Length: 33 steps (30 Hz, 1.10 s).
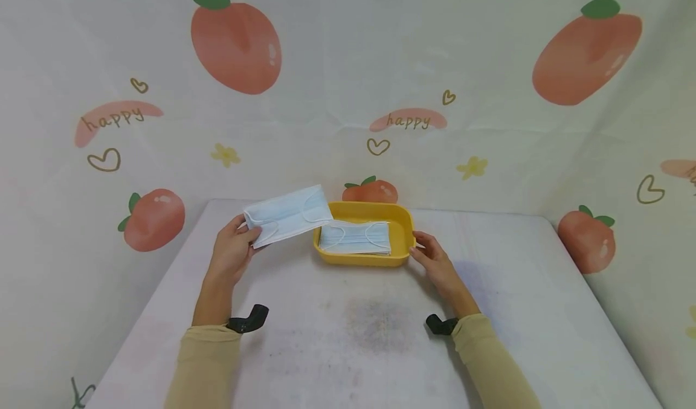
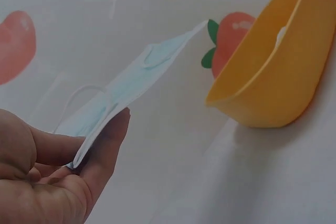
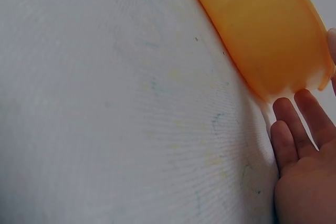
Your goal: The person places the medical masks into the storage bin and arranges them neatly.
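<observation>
My left hand (image 1: 234,249) pinches a pale blue face mask (image 1: 288,212) at its left end, thumb on top and fingers beneath. Tilted in the air, the mask's far end reaches the left rim of a yellow tray (image 1: 403,231). Its white ear loops hang over the blue face in the left wrist view. Inside the tray, more face masks (image 1: 356,238) lie flat toward the left. My right hand (image 1: 437,267) touches the tray's right end, several of its fingers extended against the outer wall (image 3: 262,40) in the right wrist view.
The tray stands on a white-covered table (image 1: 337,330) with grey smudges near its middle. Behind it rises a white cloth backdrop (image 1: 326,83) printed with peaches, hearts and flowers. Black straps with mounts (image 1: 250,319) sit on both wrists.
</observation>
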Available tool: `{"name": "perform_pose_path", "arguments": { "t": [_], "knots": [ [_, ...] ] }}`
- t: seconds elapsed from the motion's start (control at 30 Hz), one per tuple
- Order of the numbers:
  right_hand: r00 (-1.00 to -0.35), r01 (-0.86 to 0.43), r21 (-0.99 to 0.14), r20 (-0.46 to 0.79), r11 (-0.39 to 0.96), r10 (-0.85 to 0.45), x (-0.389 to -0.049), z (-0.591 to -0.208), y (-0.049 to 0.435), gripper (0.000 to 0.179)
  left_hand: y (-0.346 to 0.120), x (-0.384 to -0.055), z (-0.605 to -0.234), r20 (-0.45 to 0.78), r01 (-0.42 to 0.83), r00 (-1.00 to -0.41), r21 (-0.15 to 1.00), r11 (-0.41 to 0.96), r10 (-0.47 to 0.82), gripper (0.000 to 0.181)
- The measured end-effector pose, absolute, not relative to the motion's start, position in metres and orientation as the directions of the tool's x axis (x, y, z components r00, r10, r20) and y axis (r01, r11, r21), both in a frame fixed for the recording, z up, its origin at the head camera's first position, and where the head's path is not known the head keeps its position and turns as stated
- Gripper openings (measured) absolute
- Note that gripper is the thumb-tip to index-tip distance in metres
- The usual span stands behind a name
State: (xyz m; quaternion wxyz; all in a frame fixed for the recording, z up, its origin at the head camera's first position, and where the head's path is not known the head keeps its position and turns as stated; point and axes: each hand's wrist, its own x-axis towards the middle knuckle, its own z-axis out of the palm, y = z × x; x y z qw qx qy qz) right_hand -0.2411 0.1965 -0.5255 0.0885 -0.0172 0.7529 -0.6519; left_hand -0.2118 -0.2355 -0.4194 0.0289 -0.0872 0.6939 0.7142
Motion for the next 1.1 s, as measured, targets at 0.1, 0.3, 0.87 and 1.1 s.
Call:
{"name": "perform_pose_path", "arguments": {
  "t": [0.1, 0.3, 0.87, 1.1],
  "knots": [
    [-0.985, 0.081, -0.985, -0.103, 0.155, -0.137, -0.243, -0.527, 0.197, 0.057, -0.227, -0.216, -0.416, -0.150, -0.149, -0.986, 0.989, -0.026, -0.068, 0.057],
    [-0.985, 0.080, -0.982, -0.104, 0.169, -0.138, -0.245, -0.529, 0.198, 0.059, -0.210, -0.223, -0.413, -0.137, -0.137, -0.988, 0.991, -0.009, -0.077, 0.053],
    [-0.983, 0.108, -0.982, -0.129, 0.155, -0.134, -0.245, -0.525, 0.199, 0.058, -0.166, -0.243, -0.418, -0.137, -0.137, -0.989, 0.991, 0.003, -0.054, 0.048],
    [-0.982, 0.114, -0.981, -0.136, 0.157, -0.133, -0.245, -0.527, 0.198, 0.057, -0.149, -0.251, -0.424, -0.158, -0.158, -0.986, 0.987, 0.004, -0.046, 0.047]
  ]
}}
